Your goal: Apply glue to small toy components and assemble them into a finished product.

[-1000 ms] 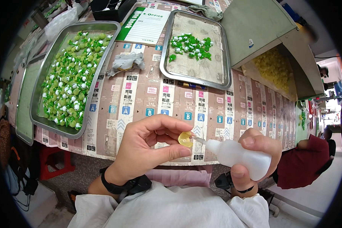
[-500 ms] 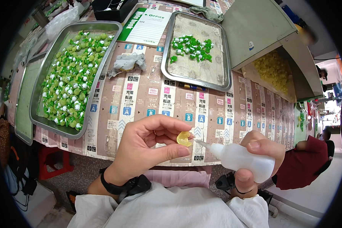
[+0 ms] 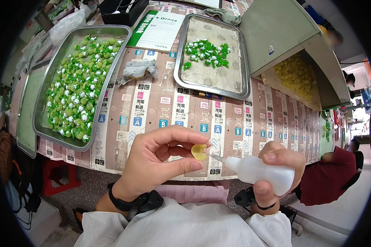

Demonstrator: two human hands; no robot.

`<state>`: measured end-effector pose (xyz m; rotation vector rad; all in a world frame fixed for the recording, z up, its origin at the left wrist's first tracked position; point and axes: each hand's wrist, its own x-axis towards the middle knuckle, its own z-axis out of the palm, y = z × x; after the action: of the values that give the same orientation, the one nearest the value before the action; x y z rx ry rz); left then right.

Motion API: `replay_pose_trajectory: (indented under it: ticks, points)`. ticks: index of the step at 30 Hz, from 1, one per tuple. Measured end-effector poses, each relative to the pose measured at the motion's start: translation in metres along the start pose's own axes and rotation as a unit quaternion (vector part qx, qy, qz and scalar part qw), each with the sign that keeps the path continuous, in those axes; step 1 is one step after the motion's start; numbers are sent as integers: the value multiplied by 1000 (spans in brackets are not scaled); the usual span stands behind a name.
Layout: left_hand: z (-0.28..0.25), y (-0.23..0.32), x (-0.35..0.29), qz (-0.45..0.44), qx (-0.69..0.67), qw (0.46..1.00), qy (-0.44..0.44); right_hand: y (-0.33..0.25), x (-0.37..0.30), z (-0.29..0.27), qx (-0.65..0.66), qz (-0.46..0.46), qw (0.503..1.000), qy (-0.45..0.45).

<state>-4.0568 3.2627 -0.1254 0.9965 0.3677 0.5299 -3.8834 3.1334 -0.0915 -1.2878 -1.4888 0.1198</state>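
Observation:
Between the thumb and fingers of my left hand (image 3: 160,154) is a small translucent yellow plastic piece (image 3: 198,152), curved like a little cup. My right hand (image 3: 282,166) grips a white squeeze bottle (image 3: 261,171), tilted so that its thin needle tip (image 3: 214,156) points left at the yellow piece. The tip is at the piece's right side; whether it touches I cannot tell. More yellow pieces (image 3: 294,78) lie heaped in the open grey box (image 3: 282,35) at the right.
A metal tray (image 3: 36,119) full of green, white and yellow pieces stands at the left. Another tray (image 3: 212,89) holds a small cluster of green and white ones. Between them lie a notebook (image 3: 158,31) and a crumpled grey cloth (image 3: 139,70). A red stool (image 3: 59,181) stands below.
The yellow piece has turned slightly in my left fingers. My right hand and the bottle have shifted a little to the left.

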Motion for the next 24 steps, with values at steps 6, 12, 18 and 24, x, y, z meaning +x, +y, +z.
replay_pose_trajectory:
  ticks: [6, 12, 18, 24]
  points:
    - [0, 0, 1, 15, 10, 1000, -7, -1, 2, -2, 19, 6, 1000, -11]
    - [-1, 0, 2, 34, 21, 999, -19, -2, 0, 1, 97, 46, 992, 68]
    - [-6, 1, 1, 7, 3, 1000, -3, 28, 8, -3, 218, 148, 941, 214]
    - [-20, 4, 0, 21, -34, 999, -4, 57, 32, 14, 141, 244, 956, -78]
